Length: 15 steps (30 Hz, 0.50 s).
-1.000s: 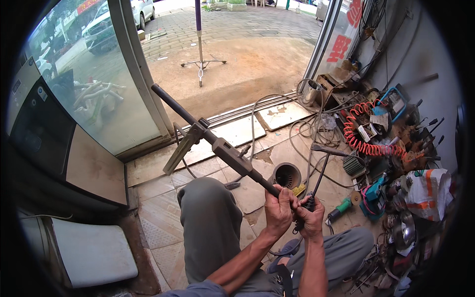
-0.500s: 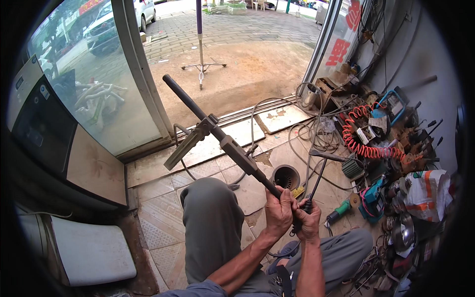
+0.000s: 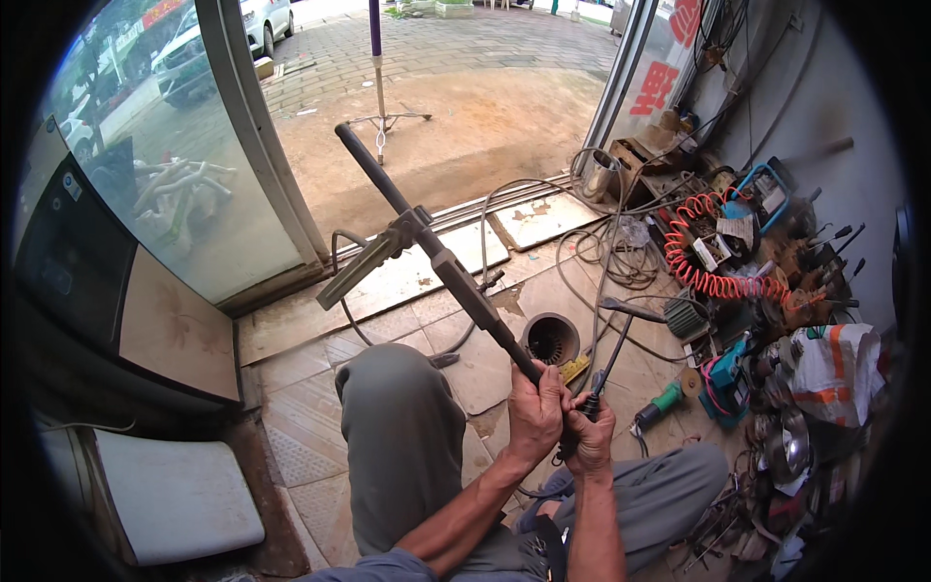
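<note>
My left hand (image 3: pixel 534 415) is closed around the lower end of a long dark tubular shaft (image 3: pixel 464 286). The shaft slants up and to the left over my raised knee, with a flat olive bracket (image 3: pixel 364 267) sticking out from its side. Close beside it, my right hand (image 3: pixel 589 438) grips a thin dark rod (image 3: pixel 615 351) by a black, thicker part. The rod points up and away. What kind of tool it is I cannot make out. Both hands are near each other, with thumbs on top. Fingers partly hide the held ends.
A dark round pot (image 3: pixel 550 339) stands on the tiles beyond my hands. Right of them lie a green angle grinder (image 3: pixel 659 407), tangled hoses (image 3: pixel 621 267), an orange coiled hose (image 3: pixel 693 281) and piled tools. At left stand a white seat (image 3: pixel 179 495) and a cabinet (image 3: pixel 179 320).
The view has shifted slightly, and both hands sit a little further left in it. The grip on the shaft and on the rod looks the same.
</note>
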{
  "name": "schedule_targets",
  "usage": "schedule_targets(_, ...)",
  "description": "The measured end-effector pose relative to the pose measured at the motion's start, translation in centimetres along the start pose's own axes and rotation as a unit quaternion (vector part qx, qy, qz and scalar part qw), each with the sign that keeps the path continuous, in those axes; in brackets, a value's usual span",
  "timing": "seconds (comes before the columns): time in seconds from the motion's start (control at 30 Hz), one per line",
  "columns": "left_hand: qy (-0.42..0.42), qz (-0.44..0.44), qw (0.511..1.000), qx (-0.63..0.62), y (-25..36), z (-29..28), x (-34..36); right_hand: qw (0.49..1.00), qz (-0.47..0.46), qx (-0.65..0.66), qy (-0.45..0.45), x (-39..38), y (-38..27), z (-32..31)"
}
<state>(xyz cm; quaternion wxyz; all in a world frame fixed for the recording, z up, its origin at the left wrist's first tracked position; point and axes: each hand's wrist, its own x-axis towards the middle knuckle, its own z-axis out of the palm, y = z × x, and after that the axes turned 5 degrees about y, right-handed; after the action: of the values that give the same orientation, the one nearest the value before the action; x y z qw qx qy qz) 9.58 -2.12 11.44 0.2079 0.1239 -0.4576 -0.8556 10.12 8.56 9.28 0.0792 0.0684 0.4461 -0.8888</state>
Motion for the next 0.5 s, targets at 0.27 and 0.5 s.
schedule_targets(0.27, 0.035, -0.12, 0.987, -0.105, 1.5, -1.5, 1.1, 0.996, -0.003, -0.038, 0.078, -2.9, 1.2, 3.1)
schedule_targets(0.5, 0.048, -0.27, 0.958, -0.078, 1.2, -5.1, 3.7, 0.988, 0.055, -0.111, 0.089, -3.5, 4.2, 2.2)
